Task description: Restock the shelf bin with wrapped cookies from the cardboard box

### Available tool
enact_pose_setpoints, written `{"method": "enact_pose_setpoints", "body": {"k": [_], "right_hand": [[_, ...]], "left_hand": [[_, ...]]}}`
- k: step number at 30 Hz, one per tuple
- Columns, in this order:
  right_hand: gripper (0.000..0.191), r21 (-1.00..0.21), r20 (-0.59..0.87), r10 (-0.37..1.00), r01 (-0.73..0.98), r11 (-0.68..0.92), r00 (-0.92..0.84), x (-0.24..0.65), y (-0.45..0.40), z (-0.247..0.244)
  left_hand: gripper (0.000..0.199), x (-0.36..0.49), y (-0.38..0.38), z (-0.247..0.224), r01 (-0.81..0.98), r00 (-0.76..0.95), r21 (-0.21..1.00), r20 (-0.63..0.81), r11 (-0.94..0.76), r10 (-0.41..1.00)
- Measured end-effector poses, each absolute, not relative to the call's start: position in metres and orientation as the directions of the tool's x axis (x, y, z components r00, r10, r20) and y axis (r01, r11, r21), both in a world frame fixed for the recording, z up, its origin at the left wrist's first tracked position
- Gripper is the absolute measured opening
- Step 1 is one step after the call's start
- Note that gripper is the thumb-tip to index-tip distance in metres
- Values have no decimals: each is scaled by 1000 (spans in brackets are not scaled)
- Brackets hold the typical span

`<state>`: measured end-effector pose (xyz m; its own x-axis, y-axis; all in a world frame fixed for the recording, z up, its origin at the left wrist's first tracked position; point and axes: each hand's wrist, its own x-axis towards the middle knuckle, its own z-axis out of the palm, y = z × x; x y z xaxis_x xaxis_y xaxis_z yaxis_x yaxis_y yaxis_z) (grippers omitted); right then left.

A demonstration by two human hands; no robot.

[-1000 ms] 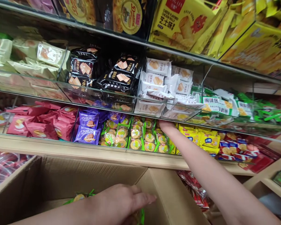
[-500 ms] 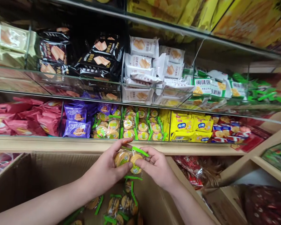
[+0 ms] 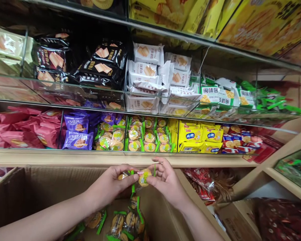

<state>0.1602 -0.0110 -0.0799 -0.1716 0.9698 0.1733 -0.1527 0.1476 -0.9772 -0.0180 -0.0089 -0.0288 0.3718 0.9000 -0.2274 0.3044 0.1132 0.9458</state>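
Over an open cardboard box (image 3: 47,187), both my hands hold small clear packets of round cookies with green edges. My left hand (image 3: 114,182) is closed on one packet, mostly hidden behind the thumb. Between the thumb and fingers of my right hand (image 3: 167,182) is another cookie packet (image 3: 144,177), its yellow-green label facing me. The two packets are side by side, close together. Below, inside the box, lie several more cookie packets (image 3: 126,221). Similar packets stand stacked in a lower shelf compartment (image 3: 149,137) just beyond my hands.
Glass dividers split the shelf. Purple packets (image 3: 77,140) and red packets (image 3: 22,134) lie left, yellow packets (image 3: 190,134) right. Above are black packets (image 3: 104,63), white packets (image 3: 147,70) and green-white packets (image 3: 218,95). A wooden ledge (image 3: 65,159) runs behind the box.
My hands have come down slightly and turned the packets. The right-hand packet shows its label more fully, and the left-hand one is now more edge-on. The view has shifted a little.
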Motion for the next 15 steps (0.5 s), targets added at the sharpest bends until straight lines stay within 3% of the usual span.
{"method": "enact_pose_setpoints", "body": {"k": [2, 4, 6, 8, 11, 15], "right_hand": [[36, -966, 257, 957, -1, 259, -134, 172, -2, -70], [29, -889, 411, 912, 227, 398, 13, 185, 14, -56], [26, -715, 604, 786, 525, 461, 133, 196, 35, -40], [27, -480, 726, 682, 778, 406, 93, 200, 58, -26], [36, -200, 678, 735, 958, 204, -15, 197, 89, -13], [42, -81, 542, 840, 994, 80, -23, 189, 119, -5]], "left_hand": [[40, -18, -7, -24, 311, 341, 945, -209, 100, 916], [41, -18, -7, -21, 334, 324, 937, -216, 103, 921], [39, -18, -9, -20, 365, 341, 929, -195, 62, 919], [33, -18, -12, -23, 409, 380, 913, -174, 3, 909], [27, -18, -18, -30, 472, 436, 878, -146, -87, 888], [24, -20, -25, -38, 527, 500, 823, -98, -212, 861]]}}
